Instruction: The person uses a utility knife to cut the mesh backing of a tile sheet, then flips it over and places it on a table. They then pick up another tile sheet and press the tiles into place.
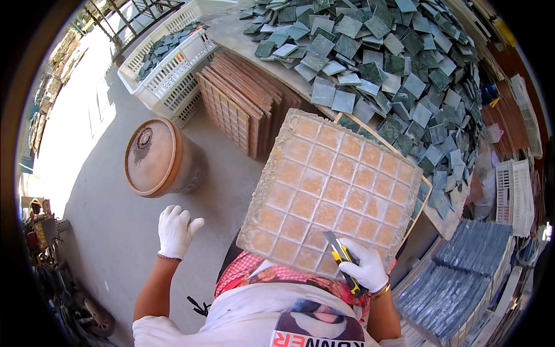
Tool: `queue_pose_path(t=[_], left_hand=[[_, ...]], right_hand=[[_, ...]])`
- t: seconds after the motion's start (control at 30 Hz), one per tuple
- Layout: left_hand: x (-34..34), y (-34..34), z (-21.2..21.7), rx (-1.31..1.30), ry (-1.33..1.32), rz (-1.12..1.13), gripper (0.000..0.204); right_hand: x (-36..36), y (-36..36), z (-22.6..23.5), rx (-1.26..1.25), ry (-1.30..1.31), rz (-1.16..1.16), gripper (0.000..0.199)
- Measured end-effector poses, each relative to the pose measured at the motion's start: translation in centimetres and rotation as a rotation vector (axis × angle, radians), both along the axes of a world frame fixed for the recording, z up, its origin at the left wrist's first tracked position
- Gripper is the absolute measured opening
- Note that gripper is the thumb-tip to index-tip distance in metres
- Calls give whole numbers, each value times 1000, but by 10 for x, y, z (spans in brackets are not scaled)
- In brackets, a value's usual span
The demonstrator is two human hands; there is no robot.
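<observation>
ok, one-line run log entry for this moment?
left hand: nothing seen held, left of gridded panel | right hand: grips utility knife, blade over panel | nearby: lidded bucket, green tiles heaped

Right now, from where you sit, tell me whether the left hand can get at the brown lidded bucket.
Probably yes: the left hand appears to hold nothing, and nothing shows between it and the bucket just ahead, though one view leaves depth uncertain.

1 line of large block capitals (286, 339), red at the view's left and black beyond, runs along a dark printed graphic (321, 325) on the person's white T-shirt (245, 303), partly cut off.
</observation>
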State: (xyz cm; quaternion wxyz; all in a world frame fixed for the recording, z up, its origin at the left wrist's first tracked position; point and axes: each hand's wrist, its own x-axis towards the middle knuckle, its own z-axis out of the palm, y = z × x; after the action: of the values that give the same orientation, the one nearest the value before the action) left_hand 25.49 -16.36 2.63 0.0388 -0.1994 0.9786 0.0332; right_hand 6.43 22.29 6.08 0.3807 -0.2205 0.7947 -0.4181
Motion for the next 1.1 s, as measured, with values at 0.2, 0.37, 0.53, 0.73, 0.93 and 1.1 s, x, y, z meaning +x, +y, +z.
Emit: queue_pose_path(t=[0.2,0.37,0.53,0.73,0.93,1.1], left_hand=[[1,36,-17,525,182,129,55],[-13,93,-37,1165,247,422,59],[-29,114,-22,1003,289,423,49],[-28,108,-24,700,300,203,61],[-53,129,0,382,199,8,99],[-56,140,1,204,46,-88,101]], right_hand=[[3,-2,1,44,45,25,57],[7,12,3,86,30,-88,56],[5,37,17,-6,74,-280,51],[12,85,37,136,12,-561,51],[31,115,32,156,161,-621,51],[41,128,24,180,204,-635,53]])
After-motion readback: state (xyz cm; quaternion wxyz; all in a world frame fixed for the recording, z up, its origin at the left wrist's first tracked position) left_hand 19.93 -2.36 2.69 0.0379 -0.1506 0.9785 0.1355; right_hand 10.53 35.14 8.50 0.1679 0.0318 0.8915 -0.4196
